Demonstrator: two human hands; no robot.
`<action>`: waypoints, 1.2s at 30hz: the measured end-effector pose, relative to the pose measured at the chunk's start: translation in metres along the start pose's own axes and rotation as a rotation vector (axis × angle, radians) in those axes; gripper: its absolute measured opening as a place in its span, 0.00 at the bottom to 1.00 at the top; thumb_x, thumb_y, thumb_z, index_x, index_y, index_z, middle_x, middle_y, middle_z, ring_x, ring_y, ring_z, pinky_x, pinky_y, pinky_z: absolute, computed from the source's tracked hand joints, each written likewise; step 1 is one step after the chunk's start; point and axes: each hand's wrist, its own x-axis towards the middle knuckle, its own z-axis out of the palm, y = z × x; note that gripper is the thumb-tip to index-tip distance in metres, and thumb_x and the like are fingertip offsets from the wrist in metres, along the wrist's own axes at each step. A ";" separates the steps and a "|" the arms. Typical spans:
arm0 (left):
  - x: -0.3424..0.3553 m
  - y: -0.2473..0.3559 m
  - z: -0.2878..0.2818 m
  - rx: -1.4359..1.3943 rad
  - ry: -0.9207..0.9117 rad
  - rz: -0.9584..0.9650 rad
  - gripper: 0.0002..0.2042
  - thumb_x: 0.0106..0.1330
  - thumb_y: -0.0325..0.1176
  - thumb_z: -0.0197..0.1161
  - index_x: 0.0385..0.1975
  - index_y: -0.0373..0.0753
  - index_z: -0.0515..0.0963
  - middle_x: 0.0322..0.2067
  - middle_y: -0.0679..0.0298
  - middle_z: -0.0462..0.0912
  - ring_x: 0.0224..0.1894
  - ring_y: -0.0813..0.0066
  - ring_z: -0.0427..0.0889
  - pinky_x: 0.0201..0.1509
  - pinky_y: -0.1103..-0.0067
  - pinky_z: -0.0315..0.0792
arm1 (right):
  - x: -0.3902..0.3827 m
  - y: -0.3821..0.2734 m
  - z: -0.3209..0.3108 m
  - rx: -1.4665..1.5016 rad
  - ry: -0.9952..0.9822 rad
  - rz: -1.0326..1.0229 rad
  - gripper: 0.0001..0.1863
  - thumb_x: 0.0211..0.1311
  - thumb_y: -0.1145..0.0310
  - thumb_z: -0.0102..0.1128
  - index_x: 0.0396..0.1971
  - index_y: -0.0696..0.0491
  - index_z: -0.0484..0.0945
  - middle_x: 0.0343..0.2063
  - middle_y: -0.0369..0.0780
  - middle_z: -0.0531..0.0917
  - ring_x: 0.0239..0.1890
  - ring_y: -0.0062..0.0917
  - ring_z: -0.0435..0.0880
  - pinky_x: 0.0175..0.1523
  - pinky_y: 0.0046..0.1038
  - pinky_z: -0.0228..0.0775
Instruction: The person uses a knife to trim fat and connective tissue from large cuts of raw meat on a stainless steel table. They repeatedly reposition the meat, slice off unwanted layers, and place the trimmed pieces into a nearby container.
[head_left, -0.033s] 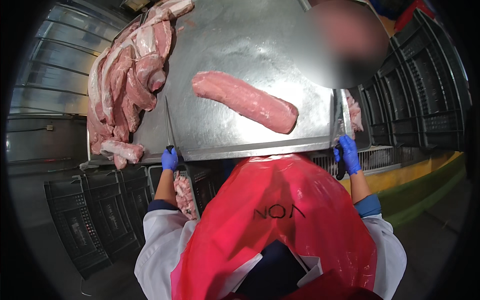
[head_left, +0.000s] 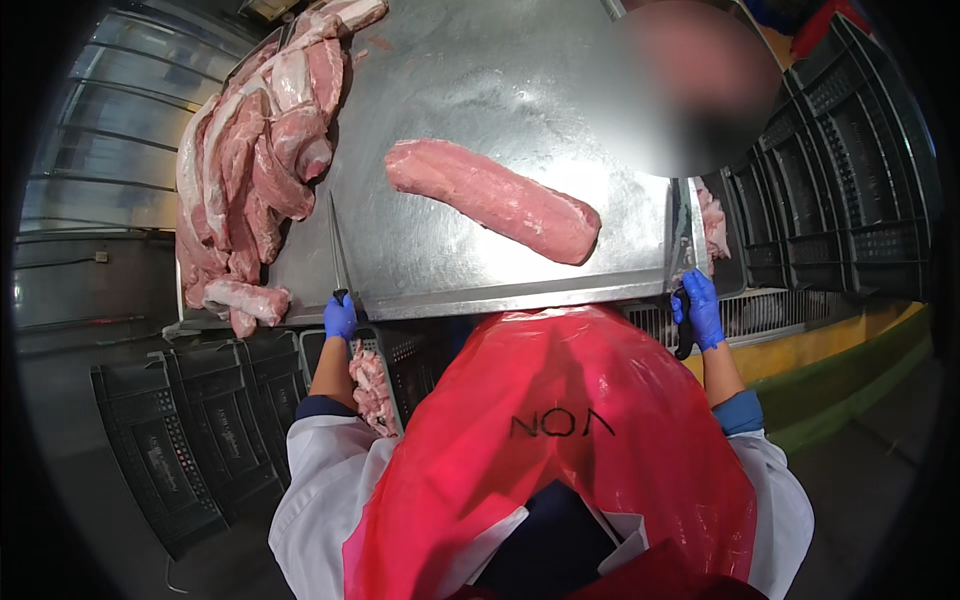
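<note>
My left hand (head_left: 340, 316), in a blue glove, is closed round the black handle of a slim, pointed tool that looks like a sharpening steel (head_left: 337, 240). Its tip points away from me over the table's left part. On the right, my gloved right hand (head_left: 704, 310) grips a knife (head_left: 684, 342) by its black handle, with the blade pointing away along the table's right edge. Between the two hands, a long trimmed piece of pork loin (head_left: 492, 200) lies slantwise on the metal table (head_left: 470, 80); neither hand touches it.
Several raw meat pieces (head_left: 250, 170) are heaped along the table's left side. Below, a crate of trimmings (head_left: 372, 390) stands by my left forearm, beside dark crates (head_left: 190, 440). More meat (head_left: 713, 225) and stacked black crates (head_left: 850, 170) are at right. A blurred patch hides the far right.
</note>
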 end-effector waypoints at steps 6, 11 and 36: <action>0.014 0.132 -0.045 0.614 0.034 0.467 0.23 0.63 0.42 0.64 0.53 0.34 0.76 0.54 0.44 0.80 0.56 0.47 0.79 0.62 0.61 0.73 | -0.035 0.005 0.031 -0.072 0.080 -0.016 0.11 0.76 0.58 0.52 0.37 0.49 0.73 0.16 0.35 0.75 0.12 0.19 0.72 0.16 0.21 0.63; 0.003 0.328 0.017 0.040 -0.079 1.416 0.27 0.57 0.37 0.67 0.57 0.36 0.72 0.60 0.46 0.72 0.66 0.46 0.69 0.71 0.57 0.61 | -0.029 0.016 0.054 -0.090 0.133 -0.103 0.10 0.77 0.61 0.51 0.42 0.51 0.75 0.17 0.35 0.75 0.13 0.18 0.72 0.17 0.21 0.63; 0.029 0.501 0.070 0.407 -0.211 1.304 0.50 0.50 0.51 0.72 0.71 0.33 0.56 0.53 0.46 0.73 0.51 0.46 0.78 0.56 0.59 0.74 | -0.093 0.030 0.140 -0.070 0.565 -0.015 0.08 0.76 0.65 0.52 0.42 0.54 0.75 0.17 0.31 0.71 0.16 0.13 0.68 0.21 0.20 0.61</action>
